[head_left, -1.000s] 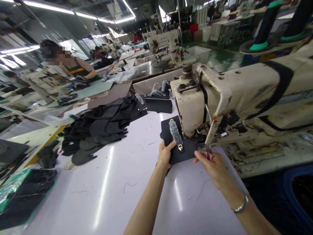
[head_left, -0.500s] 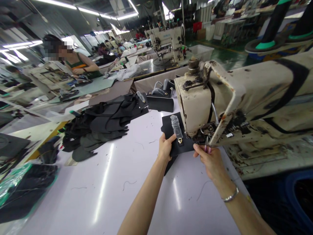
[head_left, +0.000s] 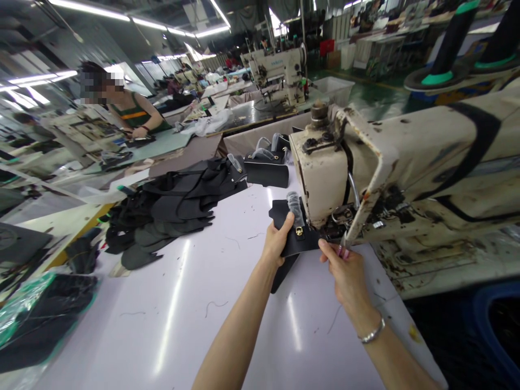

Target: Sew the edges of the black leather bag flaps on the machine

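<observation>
My left hand point(head_left: 277, 238) grips the left side of a black bag panel point(head_left: 309, 242), thumb on top. A plastic-wrapped handle point(head_left: 294, 206) with a gold-coloured fitting point(head_left: 299, 231) is attached to the panel. The panel's right part lies at the head of a sewing machine point(head_left: 320, 173), where the needle area is hard to make out. My right hand point(head_left: 345, 271) is closed around small scissors point(head_left: 343, 247) with pink handles, their blades pointing up. Its fingertips are at the panel's right corner; whether they pinch it I cannot tell.
A heap of black cut pieces point(head_left: 174, 211) lies to the left on the white table point(head_left: 211, 336). Behind are black panels with wrapped handles point(head_left: 266, 172). A plastic-covered black bundle point(head_left: 49, 314) sits at far left. A co-worker point(head_left: 138, 114) works at another table.
My left hand's thumb has moved up onto the wrapped handle, and the panel has turned and shifted slightly. My right hand has moved a little left with the scissors.
</observation>
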`<state>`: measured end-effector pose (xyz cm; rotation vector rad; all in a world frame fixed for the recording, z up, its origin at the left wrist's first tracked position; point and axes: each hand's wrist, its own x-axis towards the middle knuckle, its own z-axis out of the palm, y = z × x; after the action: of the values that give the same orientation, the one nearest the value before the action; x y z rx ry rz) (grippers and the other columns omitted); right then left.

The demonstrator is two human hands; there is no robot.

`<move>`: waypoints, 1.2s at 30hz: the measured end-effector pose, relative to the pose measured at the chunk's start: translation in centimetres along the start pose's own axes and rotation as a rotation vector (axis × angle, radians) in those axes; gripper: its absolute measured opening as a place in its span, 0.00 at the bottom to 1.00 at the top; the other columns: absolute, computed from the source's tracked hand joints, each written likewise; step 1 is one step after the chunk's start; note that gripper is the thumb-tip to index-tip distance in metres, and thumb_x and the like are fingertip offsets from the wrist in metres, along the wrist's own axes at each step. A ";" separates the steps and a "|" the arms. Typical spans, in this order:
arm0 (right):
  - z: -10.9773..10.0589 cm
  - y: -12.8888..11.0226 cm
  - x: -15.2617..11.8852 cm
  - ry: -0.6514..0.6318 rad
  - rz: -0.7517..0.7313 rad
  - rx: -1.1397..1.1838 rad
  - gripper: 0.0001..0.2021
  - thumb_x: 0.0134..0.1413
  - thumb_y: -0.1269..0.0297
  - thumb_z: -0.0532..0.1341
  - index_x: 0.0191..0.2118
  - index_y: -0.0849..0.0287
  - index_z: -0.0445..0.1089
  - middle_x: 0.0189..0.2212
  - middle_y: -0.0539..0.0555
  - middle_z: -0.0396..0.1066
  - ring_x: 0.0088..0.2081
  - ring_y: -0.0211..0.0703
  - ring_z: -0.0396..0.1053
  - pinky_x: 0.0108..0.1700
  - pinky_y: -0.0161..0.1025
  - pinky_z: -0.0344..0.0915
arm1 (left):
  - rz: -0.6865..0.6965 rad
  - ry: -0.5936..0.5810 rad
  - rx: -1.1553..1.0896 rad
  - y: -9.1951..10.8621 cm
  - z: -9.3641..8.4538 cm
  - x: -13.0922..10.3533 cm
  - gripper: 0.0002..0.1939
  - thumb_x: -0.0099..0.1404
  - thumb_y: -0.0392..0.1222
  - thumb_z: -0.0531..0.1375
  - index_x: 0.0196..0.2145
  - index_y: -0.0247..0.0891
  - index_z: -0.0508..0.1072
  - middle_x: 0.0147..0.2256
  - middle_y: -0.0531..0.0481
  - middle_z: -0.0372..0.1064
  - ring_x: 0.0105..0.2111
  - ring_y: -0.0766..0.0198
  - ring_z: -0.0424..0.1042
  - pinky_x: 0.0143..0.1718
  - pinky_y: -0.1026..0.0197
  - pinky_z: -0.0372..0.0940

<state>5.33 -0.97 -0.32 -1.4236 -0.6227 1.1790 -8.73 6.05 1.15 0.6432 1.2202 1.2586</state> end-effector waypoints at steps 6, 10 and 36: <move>1.1 0.9 -0.7 0.024 0.083 0.218 0.24 0.40 0.47 0.77 0.17 0.59 0.67 0.14 0.43 0.57 0.18 0.30 0.46 0.23 0.36 0.41 | 0.062 -0.017 -0.004 -0.2 0.0 0.0 0.27 0.50 0.45 0.78 0.45 0.35 0.77 0.40 0.45 0.82 0.34 0.57 0.81 0.38 0.56 0.77; 1.7 0.6 -0.6 0.073 0.078 0.271 0.24 0.37 0.51 0.78 0.16 0.59 0.66 0.15 0.45 0.60 0.19 0.30 0.48 0.24 0.36 0.43 | 0.039 0.007 -0.033 -0.3 -0.1 0.2 0.28 0.48 0.43 0.78 0.45 0.36 0.77 0.39 0.45 0.82 0.34 0.56 0.81 0.38 0.53 0.78; 4.3 0.7 -0.3 0.203 0.022 0.299 0.15 0.43 0.54 0.75 0.22 0.59 0.75 0.22 0.54 0.75 0.28 0.45 0.70 0.32 0.40 0.65 | 0.022 0.143 -0.183 -1.2 -0.3 -0.4 0.23 0.48 0.39 0.77 0.40 0.36 0.75 0.34 0.50 0.81 0.29 0.61 0.79 0.33 0.59 0.77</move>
<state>1.13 0.35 -0.30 -1.2751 -0.2761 1.0774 -8.47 5.29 0.09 0.4404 1.1990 1.4361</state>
